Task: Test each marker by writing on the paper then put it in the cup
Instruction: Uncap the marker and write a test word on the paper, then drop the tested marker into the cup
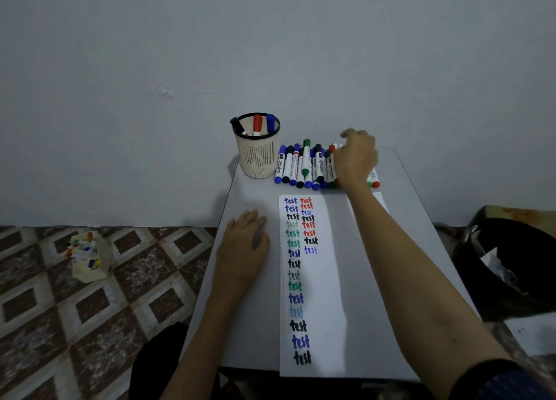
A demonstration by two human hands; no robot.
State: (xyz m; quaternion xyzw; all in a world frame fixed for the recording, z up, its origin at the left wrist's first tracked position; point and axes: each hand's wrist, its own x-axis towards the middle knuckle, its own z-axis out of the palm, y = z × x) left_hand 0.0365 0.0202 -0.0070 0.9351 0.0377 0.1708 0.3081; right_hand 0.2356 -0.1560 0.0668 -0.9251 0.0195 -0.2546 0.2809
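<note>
- White sheet of paper [326,279] lies lengthwise on the grey table [421,219], its long axis running from the near edge towards the wall.
- On it, "test" is handwritten again and again in two columns: a long left column in blue, black and green, and a shorter right one in red, blue and black.
- The row of whiteboard markers [296,168] sits just beyond the paper's far end. The white barrels lie side by side, long axes pointing away from the person at the wall, with blue, black, green and red ends.
- One green-capped marker [306,159] lies on top of the row, pointing the same way.
- The barrels carry printed labels, too small to read.
- Right hand [356,159] is over the right part of the row, fingers bent down onto the markers. It is blurred, so whether it grips one cannot be told.
- Left hand [243,249] rests flat on the table just left of the paper, fingers straight.
- The cream slotted plastic cup with a black rim [258,159] stands upright just left of the row. A black marker [237,125], a red marker [257,124] and a blue marker [270,122] stand inside, poking above the rim.
</note>
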